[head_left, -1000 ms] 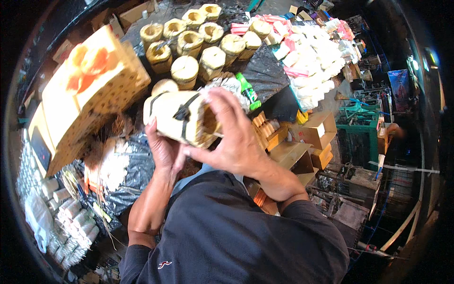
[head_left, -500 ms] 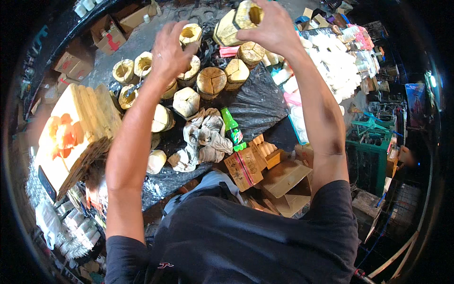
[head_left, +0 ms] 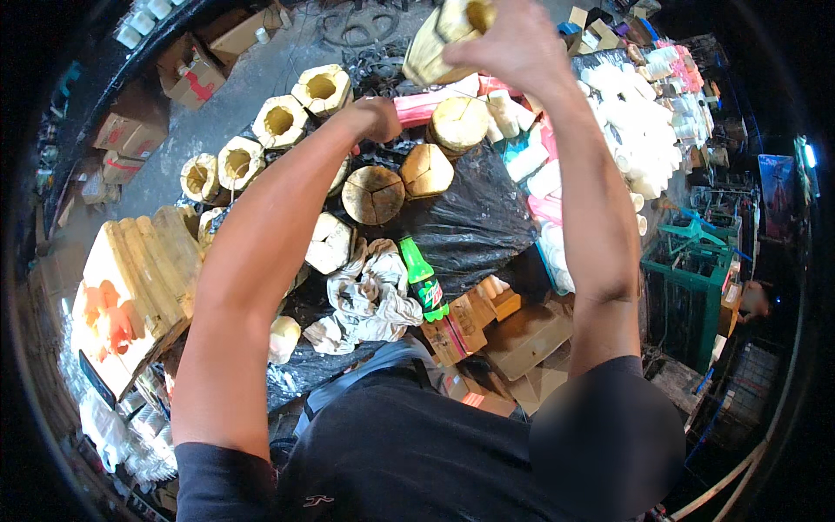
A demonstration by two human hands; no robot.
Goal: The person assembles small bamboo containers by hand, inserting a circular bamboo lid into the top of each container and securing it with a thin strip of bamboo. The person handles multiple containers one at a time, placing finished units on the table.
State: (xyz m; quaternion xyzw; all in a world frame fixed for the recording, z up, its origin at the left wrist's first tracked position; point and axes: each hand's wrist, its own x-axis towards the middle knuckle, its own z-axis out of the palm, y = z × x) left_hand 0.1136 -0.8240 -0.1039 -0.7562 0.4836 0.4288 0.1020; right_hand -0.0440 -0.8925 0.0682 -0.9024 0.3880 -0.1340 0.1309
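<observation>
Black sheeting (head_left: pixel 474 222) covers a cluttered bench. Right hand (head_left: pixel 513 43) at twelve o'clock grips a hollow yellow bundle (head_left: pixel 439 35). Left hand (head_left: pixel 378 117), fingers curled shut, rests among bundled rolls (head_left: pixel 278 122) at eleven o'clock.

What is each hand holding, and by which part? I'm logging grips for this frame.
The right hand grips a pale hollow cylindrical bundle around its side near the open end. The left hand looks closed; what it holds cannot be told.
</observation>
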